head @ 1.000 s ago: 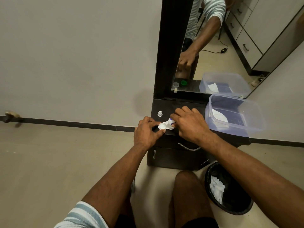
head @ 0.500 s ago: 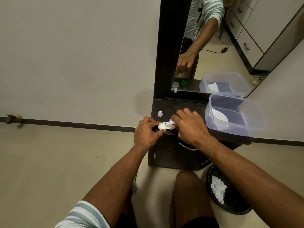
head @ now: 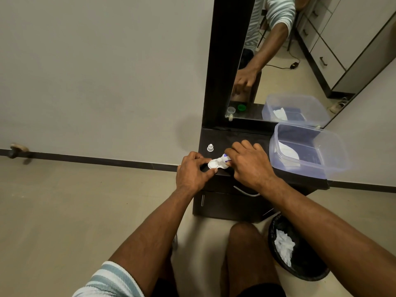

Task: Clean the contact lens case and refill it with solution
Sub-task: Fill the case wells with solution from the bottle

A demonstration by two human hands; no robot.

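White lens case (head: 215,164) pinched by left hand (head: 192,173); right hand (head: 249,166) grips bottle (head: 225,157), purple label unreadable.

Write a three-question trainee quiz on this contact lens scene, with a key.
1. True or false: the small white bottle cap stands on the dark dresser top, apart from both hands.
2. Which hand holds the solution bottle? A) left hand B) right hand
3. Fill in: the white tissue lies in the black ___ on the floor.

Key: 1 true; 2 B, while the left hand steadies the white lens case; 3 bin.
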